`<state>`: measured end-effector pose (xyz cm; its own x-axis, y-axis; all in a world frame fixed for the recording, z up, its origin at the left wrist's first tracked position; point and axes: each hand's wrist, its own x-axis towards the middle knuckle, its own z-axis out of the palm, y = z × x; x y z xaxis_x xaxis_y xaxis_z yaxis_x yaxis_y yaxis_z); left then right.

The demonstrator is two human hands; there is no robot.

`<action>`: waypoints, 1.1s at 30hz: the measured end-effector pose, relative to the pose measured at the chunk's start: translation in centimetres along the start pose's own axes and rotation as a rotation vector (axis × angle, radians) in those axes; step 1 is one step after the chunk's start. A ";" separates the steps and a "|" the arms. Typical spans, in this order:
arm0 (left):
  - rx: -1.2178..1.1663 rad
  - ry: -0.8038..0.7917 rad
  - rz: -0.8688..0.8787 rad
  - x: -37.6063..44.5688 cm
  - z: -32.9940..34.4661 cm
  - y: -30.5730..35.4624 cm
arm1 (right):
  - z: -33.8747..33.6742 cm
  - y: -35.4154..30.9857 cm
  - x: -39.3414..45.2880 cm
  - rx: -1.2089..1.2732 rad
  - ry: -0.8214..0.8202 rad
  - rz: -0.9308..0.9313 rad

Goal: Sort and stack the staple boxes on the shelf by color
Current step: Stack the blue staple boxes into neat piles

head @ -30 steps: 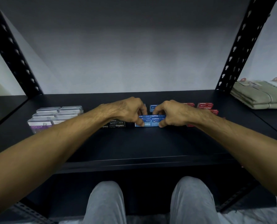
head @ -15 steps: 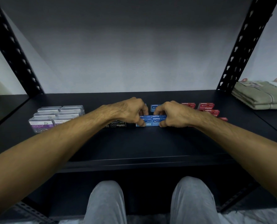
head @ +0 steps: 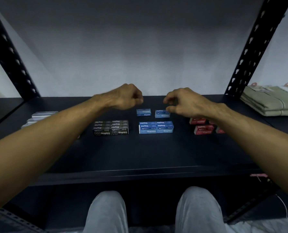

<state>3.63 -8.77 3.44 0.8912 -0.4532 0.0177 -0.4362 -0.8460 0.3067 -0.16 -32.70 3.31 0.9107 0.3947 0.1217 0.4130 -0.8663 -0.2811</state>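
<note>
Now hands (head: 152, 100) off blue stack (head: 156, 127), shelf (head: 140, 153).

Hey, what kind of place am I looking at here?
Probably a storeroom or stockroom: a black metal shelf with slotted uprights, staple boxes grouped by color, and folded cloth on the neighboring shelf.

The black boxes (head: 111, 127) and the blue boxes (head: 156, 127) both say "Staples" with the number 10.

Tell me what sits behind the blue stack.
Behind the blue stack two single blue boxes lie apart on the shelf; the right hand covers one box's right end.
</note>
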 end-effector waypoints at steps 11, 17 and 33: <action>-0.022 -0.112 -0.021 2.3 2.6 -2.0 | 2.2 0.9 2.0 -0.046 -0.064 -0.048; -0.058 -0.114 -0.009 2.7 3.0 -2.3 | 2.7 1.3 2.5 -0.009 -0.096 -0.036; -0.279 -0.082 -0.030 1.9 3.2 -1.2 | 2.9 1.1 2.3 0.056 -0.098 -0.010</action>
<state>5.50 -9.52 0.05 0.8854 -0.4599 -0.0683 -0.3491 -0.7545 0.5558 2.36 -31.88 0.48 0.9006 0.4335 0.0319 0.4185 -0.8450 -0.3330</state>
